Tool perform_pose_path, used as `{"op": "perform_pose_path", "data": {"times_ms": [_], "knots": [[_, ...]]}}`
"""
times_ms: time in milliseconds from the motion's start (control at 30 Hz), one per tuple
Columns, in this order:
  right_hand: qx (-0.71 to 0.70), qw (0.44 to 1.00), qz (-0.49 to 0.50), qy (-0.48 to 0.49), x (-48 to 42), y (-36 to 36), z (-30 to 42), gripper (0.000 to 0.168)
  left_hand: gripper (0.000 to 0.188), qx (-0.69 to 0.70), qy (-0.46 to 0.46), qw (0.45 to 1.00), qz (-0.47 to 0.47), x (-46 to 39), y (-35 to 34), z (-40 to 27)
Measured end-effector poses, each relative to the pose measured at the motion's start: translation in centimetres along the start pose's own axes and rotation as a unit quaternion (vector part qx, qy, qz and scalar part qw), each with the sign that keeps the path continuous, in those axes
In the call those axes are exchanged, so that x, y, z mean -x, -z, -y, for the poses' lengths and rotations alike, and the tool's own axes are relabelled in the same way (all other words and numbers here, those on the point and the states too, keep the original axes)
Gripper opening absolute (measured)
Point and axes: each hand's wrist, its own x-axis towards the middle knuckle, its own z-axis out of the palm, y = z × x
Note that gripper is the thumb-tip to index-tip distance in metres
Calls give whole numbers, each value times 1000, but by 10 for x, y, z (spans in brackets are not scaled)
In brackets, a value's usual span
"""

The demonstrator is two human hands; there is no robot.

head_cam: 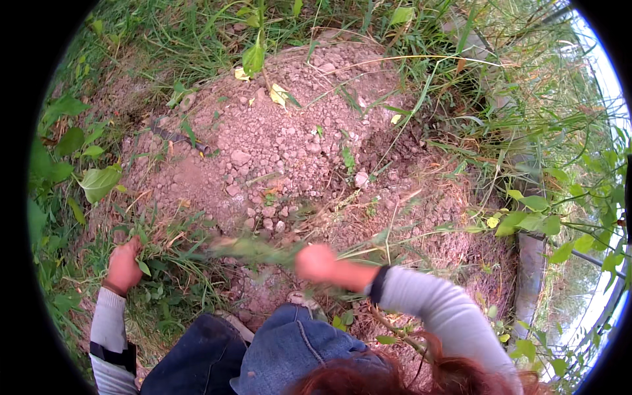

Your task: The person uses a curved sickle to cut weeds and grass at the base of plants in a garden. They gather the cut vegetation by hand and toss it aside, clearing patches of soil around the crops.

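Observation:
My right hand [316, 263], blurred by motion, is closed round a bunch of grass [256, 249] that stretches left over the soil and also trails to the right. At the lower left, my left hand [124, 265] is at the edge of a clump of green weeds [173, 266], its fingers curled round some of the stems. Reddish, crumbly soil [281, 143] with small clods lies in front of both hands.
A dark stick-like piece [177, 136] lies on the soil at the upper left. A leafy plant stem [260, 44] stands at the top. Along the right side runs a grey beam or pipe [528, 286] among grass. My shoes [306, 301] are close below the soil.

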Motion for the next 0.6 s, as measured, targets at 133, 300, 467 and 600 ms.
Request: {"op": "perform_pose_path", "data": {"times_ms": [133,300,467,600], "knots": [[-98,995,-26,0,-34,-40,61,22,43,-10,-14,1000,-24,2,0,1],[49,975,-53,-210,-51,-28,-14,25,42,33,11,999,-25,7,-1,0],[212,938,-162,-222,-54,-36,-115,33,45,84,-13,996,-30,-5,-2,-2],[-104,961,-122,-226,-93,-55,-60,27,43,170,51,979,-96,-11,2,-5]]}}
